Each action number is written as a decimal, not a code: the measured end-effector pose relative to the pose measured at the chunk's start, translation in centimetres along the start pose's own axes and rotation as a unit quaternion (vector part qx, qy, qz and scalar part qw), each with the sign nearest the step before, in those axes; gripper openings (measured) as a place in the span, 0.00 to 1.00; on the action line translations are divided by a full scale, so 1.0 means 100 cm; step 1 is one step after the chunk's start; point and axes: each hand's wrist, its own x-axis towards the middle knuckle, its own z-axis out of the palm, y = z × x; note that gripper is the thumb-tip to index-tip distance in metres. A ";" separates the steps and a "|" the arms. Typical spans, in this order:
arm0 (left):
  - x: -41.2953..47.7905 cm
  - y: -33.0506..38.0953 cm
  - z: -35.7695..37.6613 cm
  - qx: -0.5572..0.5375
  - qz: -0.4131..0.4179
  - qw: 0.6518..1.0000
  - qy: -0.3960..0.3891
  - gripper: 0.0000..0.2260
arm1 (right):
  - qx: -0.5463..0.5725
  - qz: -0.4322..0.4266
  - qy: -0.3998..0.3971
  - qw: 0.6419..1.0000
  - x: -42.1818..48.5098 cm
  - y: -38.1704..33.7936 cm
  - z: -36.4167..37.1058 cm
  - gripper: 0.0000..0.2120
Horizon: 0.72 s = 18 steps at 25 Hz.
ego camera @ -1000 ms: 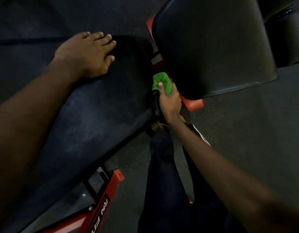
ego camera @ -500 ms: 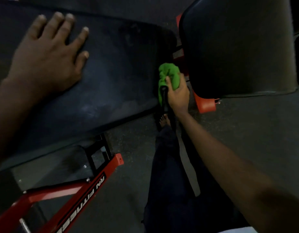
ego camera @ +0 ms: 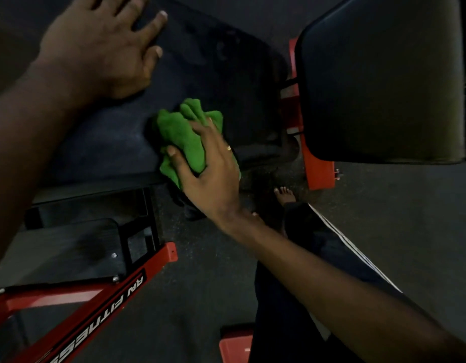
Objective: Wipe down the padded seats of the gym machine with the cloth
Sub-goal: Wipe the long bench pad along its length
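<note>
On near edge of long black pad [ego camera: 221, 82]: green cloth [ego camera: 182, 137], bunched, pressed down under right hand [ego camera: 208, 174]. Fingers and thumb curled round cloth, gripping it. Left hand [ego camera: 101, 48] flat on same pad, farther along, palm down, fingers straight and slightly spread. Second black pad [ego camera: 378, 79] just beside, to right, on red bracket [ego camera: 319, 166]; narrow gap between pads. Red frame [ego camera: 95, 305] with white lettering below. Bare foot [ego camera: 285, 196] on dark floor [ego camera: 383, 231] near pad's corner.

You're in a gym here. Black padded seats [ego camera: 370, 87] sit on a red steel frame [ego camera: 56, 297] lettered "FITNESS", above a speckled rubber floor [ego camera: 396, 231].
</note>
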 end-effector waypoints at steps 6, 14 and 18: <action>0.001 -0.001 0.003 0.035 -0.002 0.999 0.009 0.29 | -0.038 0.236 0.116 0.964 0.018 0.123 -0.060 0.23; 0.004 0.001 0.001 0.058 -0.014 0.998 -0.032 0.30 | -0.013 0.200 0.066 0.977 0.038 0.075 -0.032 0.23; 0.006 0.001 -0.001 0.062 -0.016 0.997 -0.040 0.30 | -0.058 0.071 0.027 0.995 0.107 0.062 -0.016 0.24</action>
